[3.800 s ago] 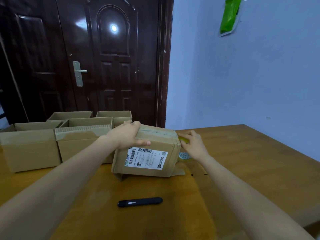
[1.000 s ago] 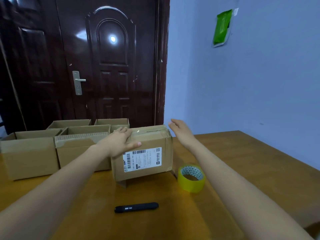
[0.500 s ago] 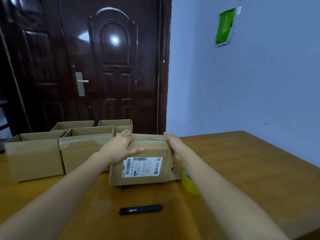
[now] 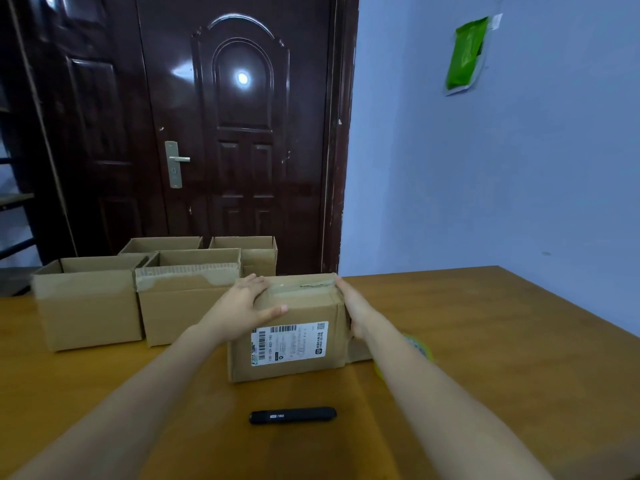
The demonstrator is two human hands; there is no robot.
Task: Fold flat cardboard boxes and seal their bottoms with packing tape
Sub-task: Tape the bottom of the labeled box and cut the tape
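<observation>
A brown cardboard box (image 4: 304,313) with a white shipping label stands on the wooden table (image 4: 485,341), its taped bottom facing up. My left hand (image 4: 244,303) lies flat on the box's top left, thumb over the front face. My right hand (image 4: 353,308) presses flat against the box's right side. The box is held between both palms. A yellow tape roll (image 4: 420,348) lies on the table right of the box, mostly hidden behind my right forearm. A loose flap sticks out at the box's lower right.
Several open cardboard boxes (image 4: 90,303) stand in a group at the left back of the table. A black pen-shaped cutter (image 4: 292,415) lies in front of the box. A dark door and a blue wall rise behind the table.
My right hand left the tape roll on the table, rose, then came down onto the box's right side. My left hand stayed on the box top. The box shifted slightly.
</observation>
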